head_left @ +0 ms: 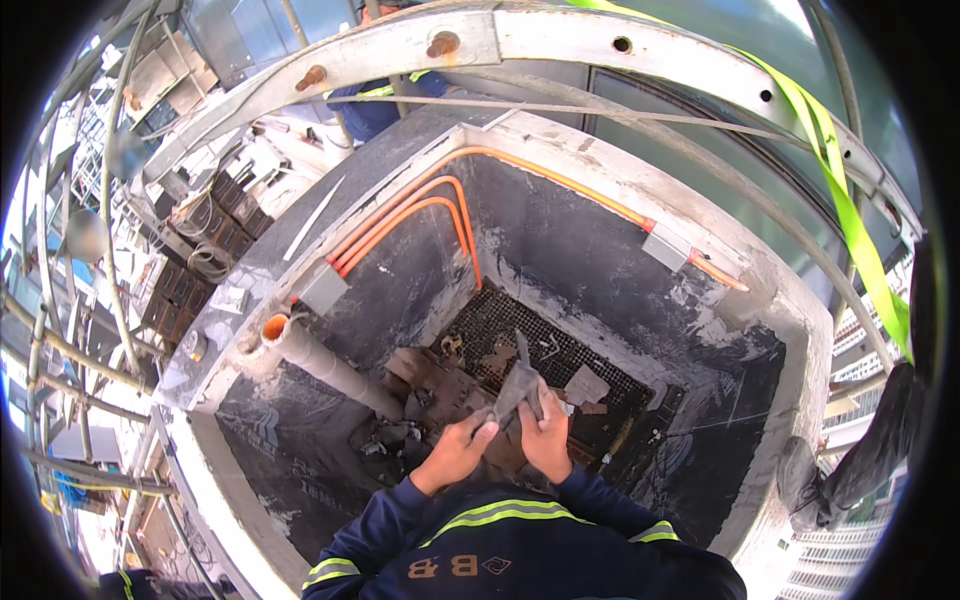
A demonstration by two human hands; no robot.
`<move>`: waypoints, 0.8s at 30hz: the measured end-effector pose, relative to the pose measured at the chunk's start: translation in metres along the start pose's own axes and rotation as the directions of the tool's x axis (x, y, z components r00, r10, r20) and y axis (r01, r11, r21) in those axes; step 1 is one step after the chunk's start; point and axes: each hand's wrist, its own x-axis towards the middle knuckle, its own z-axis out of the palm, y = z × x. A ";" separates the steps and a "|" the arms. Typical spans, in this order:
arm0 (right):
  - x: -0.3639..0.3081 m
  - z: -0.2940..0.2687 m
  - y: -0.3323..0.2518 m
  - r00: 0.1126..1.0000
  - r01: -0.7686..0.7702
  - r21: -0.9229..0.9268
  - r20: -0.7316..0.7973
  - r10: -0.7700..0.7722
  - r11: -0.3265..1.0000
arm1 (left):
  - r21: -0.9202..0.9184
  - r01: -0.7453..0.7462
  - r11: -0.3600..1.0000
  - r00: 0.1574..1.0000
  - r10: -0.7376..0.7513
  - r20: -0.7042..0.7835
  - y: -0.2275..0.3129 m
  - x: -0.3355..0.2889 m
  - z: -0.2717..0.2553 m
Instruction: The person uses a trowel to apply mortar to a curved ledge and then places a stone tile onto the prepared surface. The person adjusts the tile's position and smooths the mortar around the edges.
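Note:
Both of my hands are raised in front of my chest, over a dark-walled pit. Between them is a grey flat-bladed tool (517,388), like a trowel or scraper, with a narrow pointed part sticking up and away from me. My left hand (458,452) pinches the near left edge of the blade between thumb and fingers. The fingers of my right hand (545,435) close around the tool's right side. My fingers partly cover it, so its handle cannot be made out.
Cardboard scraps (430,375) and debris lie on black grid matting (590,350) in the pit. A pale pipe (330,365) leans inside; orange conduits (440,200) run to grey boxes. White beams and a yellow-green strap (850,210) cross ahead. Another person's leg (870,450) is at right.

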 end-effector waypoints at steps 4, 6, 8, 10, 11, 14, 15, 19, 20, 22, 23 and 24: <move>-0.003 0.012 -0.006 0.994 0.109 0.051 0.011 -0.110 0.993 | 0.075 -0.131 0.989 0.980 0.140 -0.140 -0.002 -0.017 0.006; -0.006 0.011 -0.011 0.979 0.139 0.018 0.145 -0.140 0.990 | -0.205 0.181 0.962 0.968 -0.211 -0.133 0.007 -0.024 -0.007; -0.004 0.019 -0.012 0.963 0.190 0.026 0.188 -0.192 0.981 | -0.111 0.189 0.976 0.970 -0.203 -0.135 0.010 -0.033 -0.011; 0.003 0.024 -0.011 0.966 0.136 0.041 0.215 -0.142 0.990 | -0.048 0.102 0.994 0.981 -0.108 -0.158 0.012 -0.043 -0.002; 0.001 0.026 -0.011 0.966 0.114 0.049 0.229 -0.123 0.992 | -0.095 0.138 0.986 0.977 -0.151 -0.151 0.014 -0.044 -0.001; -0.019 0.033 -0.023 0.948 0.130 0.031 0.288 -0.134 0.991 | -0.349 0.281 0.894 0.897 -0.374 -0.235 0.012 -0.043 -0.014; -0.020 0.033 -0.030 0.941 0.149 0.038 0.302 -0.153 0.988 | -0.302 0.153 0.941 0.911 -0.253 -0.327 0.007 -0.043 -0.017; 0.002 0.040 -0.017 0.963 0.065 0.087 0.257 -0.086 0.994 | -0.111 0.105 0.988 0.969 -0.126 -0.213 0.009 -0.056 -0.008; -0.003 0.036 -0.015 0.955 0.099 0.055 0.274 -0.110 0.994 | -0.179 0.130 0.975 0.953 -0.173 -0.248 0.008 -0.055 -0.005; -0.014 0.034 -0.030 0.943 0.161 0.012 0.294 -0.158 0.987 | -0.292 0.176 0.940 0.915 -0.265 -0.303 0.003 -0.049 -0.007; -0.021 0.037 -0.030 0.935 0.174 0.039 0.306 -0.177 0.984 | -0.338 0.197 0.920 0.906 -0.302 -0.295 0.003 -0.048 -0.015; -0.021 0.037 -0.037 0.910 0.303 -0.019 0.302 -0.284 0.953 | -0.391 0.216 0.895 0.896 -0.341 -0.285 0.005 -0.047 -0.023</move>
